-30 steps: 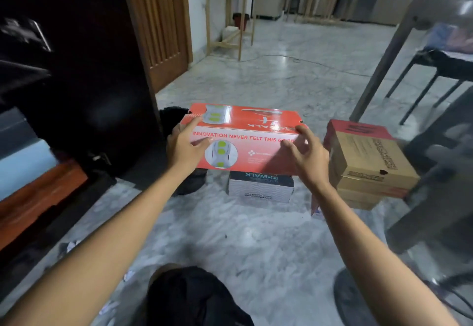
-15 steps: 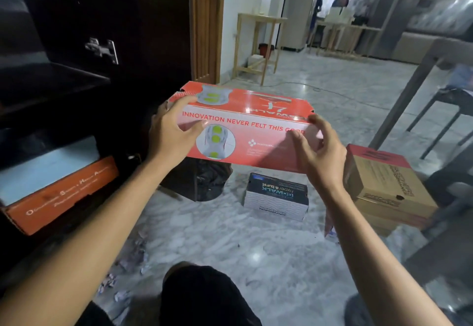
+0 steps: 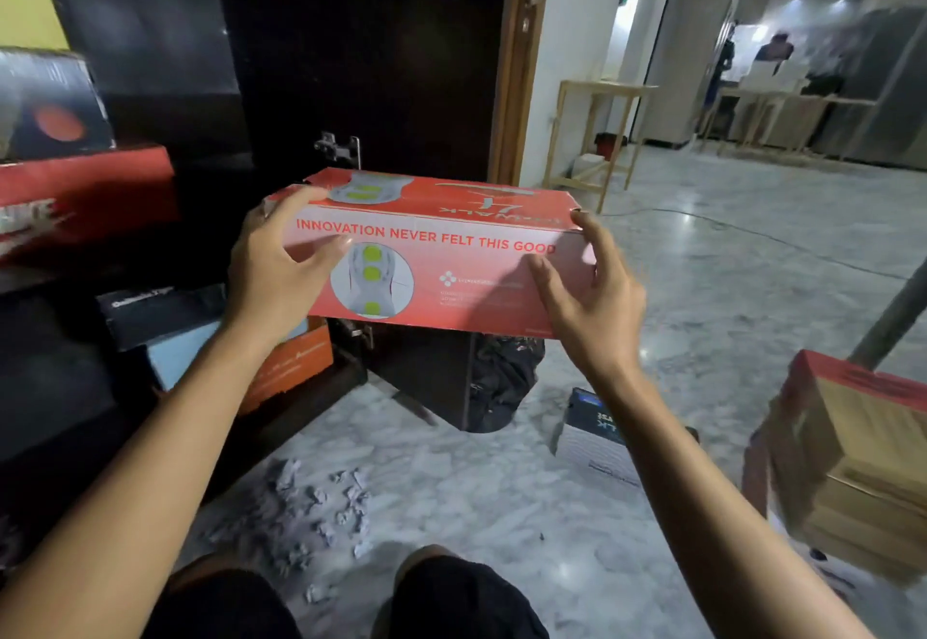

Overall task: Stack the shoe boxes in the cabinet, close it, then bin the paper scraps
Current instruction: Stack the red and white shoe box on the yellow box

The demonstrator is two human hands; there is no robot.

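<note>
A red shoe box [image 3: 441, 257] printed "INNOVATION NEVER FELT THIS GOOD" is held up in the air before the dark cabinet's open door [image 3: 361, 61]. My left hand [image 3: 281, 262] grips its left end, thumb on the front face. My right hand [image 3: 587, 297] grips its right end with fingers curled round the corner. Inside the cabinet at the left lie stacked boxes: a red one [image 3: 85, 197], a black one [image 3: 160, 312] and an orange one [image 3: 296, 367]. Crumpled paper scraps [image 3: 321, 508] litter the floor by my knees.
A black-and-white shoe box [image 3: 597, 437] lies on the marble floor under my right arm. A stack of brown boxes with a red lid [image 3: 863, 453] stands at the right. A black bag [image 3: 506, 377] sits behind the door. People stand far off.
Both hands have carried the red box up and leftward toward the cabinet. My view has swung left, so the cabinet's shelves and the paper scraps show more.
</note>
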